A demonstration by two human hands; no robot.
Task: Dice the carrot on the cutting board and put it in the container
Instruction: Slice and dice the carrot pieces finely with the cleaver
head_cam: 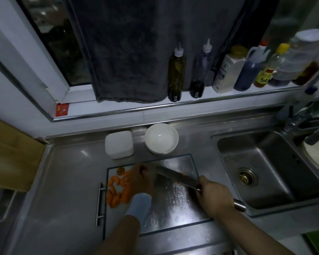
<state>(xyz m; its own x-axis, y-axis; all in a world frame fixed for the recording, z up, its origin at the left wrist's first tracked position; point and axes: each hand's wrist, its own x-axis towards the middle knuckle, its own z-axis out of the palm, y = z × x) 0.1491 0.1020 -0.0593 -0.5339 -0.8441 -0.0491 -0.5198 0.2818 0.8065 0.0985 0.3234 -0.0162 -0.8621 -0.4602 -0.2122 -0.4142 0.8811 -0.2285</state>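
The steel sink (276,162) lies just right of my right hand (213,195), with its drain (247,176) close by. Well beyond my grip, a grey towel (125,52) hangs down to the sill (136,106). To the towel's right a row of bottles (228,70) stands along that sill. Far to my grip's left sits a brown cardboard box (11,153).

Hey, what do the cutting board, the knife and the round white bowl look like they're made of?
Cutting board: clear, glossy, likely glass or acrylic; the steel counter shows through it and droplets bead on top. Knife: bare polished metal, probably stainless steel, blade and handle end both reflecting light. White bowl: smooth glazed look with a sharp highlight inside, probably ceramic, though melamine is possible.
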